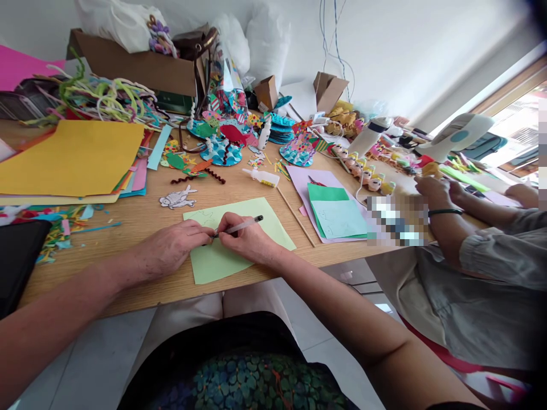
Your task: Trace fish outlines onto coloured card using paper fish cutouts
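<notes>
A sheet of light green paper [217, 265] lies on the wooden table in front of me, with faint fish outlines near its top left. My right hand [248, 240] grips a pen [252, 224] with a clear barrel and dark end, its tip down on the sheet. My left hand [171, 245] rests over the sheet's left edge, fingers stretched towards the pen tip and pressing down. Whether something small lies under those fingertips is hidden. Just behind the sheet are white paper fish cutouts [177, 197]. A glue bottle [262, 177] lies beyond it, and a thin wooden stick [296, 217] to its right.
Coloured paper sheets [72, 159] and paper scraps [68, 228] are at the left, near a black tray-like object [19, 262]. Green folded papers [335, 210] lie on lilac paper at the right. Finished fish crafts [222, 149] stand behind. A co-worker's hands [436, 191] work at far right.
</notes>
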A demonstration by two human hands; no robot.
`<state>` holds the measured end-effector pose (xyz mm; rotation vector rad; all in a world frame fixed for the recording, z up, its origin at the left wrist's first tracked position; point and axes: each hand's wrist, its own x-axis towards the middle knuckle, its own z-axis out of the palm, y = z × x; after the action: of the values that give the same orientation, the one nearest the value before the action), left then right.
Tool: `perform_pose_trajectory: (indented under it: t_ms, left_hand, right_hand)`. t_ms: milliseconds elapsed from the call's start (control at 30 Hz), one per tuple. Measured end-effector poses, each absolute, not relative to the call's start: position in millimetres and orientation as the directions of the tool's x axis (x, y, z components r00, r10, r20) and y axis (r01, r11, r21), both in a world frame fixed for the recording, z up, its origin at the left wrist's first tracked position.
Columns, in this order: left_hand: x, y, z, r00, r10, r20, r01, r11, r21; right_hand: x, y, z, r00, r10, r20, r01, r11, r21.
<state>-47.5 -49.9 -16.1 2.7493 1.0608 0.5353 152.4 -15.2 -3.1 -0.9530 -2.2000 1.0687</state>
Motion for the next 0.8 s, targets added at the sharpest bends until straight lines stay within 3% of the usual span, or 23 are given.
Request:
perform_pose_trajectory:
  t_ms: [800]
  left_hand:
    - [-47.6, -52.5, -15.2, 0.694, 0.679, 0.238, 0.648, -0.734, 0.204]
  right_hand:
    - [154.2, -15.2, -5.5, -0.622, 0.771, 0.137, 0.336, 0.421, -0.843]
